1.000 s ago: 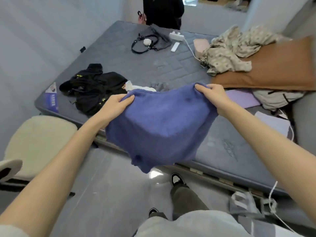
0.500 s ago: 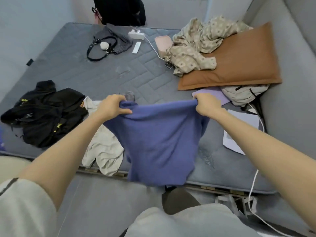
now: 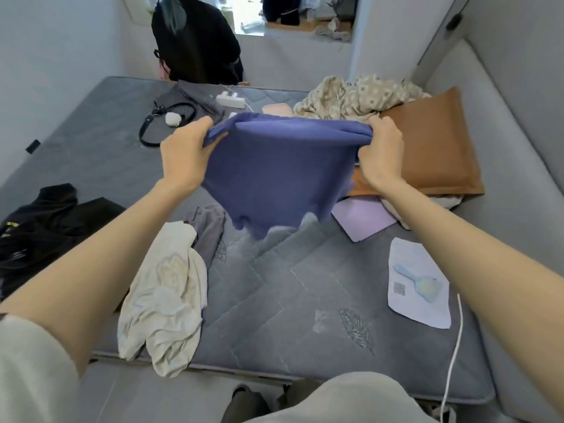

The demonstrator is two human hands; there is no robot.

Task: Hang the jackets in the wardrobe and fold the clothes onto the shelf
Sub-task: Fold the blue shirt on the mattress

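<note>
Legible markings: a QR code (image 3: pixel 399 289) is printed on a white paper sheet (image 3: pixel 427 315) lying on the bed's right side. Its surrounding print is too small to read. The black jacket (image 3: pixel 45 227) at the left edge of the mattress (image 3: pixel 290 315) carries yellow lettering, also illegible. The mattress shows stitched leaf motifs on a grey quilted cover.

Task item: a blue garment (image 3: pixel 274 178), plain, soft-knit, without visible print. It is held in the air above the middle of the bed, top edge stretched level between both hands, lower part hanging in uneven folds clear of the mattress.

Left hand (image 3: pixel 183 157): grip closed, thumb and fingers pinching the garment's upper left corner, which is bunched.
Right hand (image 3: pixel 381 151): grip closed, fingers curled over the gathered upper right corner.

Other clothing: a cream garment (image 3: pixel 164 300) lies crumpled at the near edge, partly hanging over it. A grey garment (image 3: pixel 207 230) lies just beside it, touching.

Other items: a light-blue brush (image 3: pixel 424 285) rests on the paper sheet. A purple sheet (image 3: pixel 363 218) lies near a brown pillow (image 3: pixel 433 148), with a patterned cloth (image 3: pixel 351 96) heaped behind it. A white power strip (image 3: pixel 230 100) and a black-strapped bag (image 3: pixel 164 126) sit at the far side. A white cable (image 3: pixel 454 346) hangs over the near right edge. A person in black (image 3: pixel 195 41) is beyond the bed.
</note>
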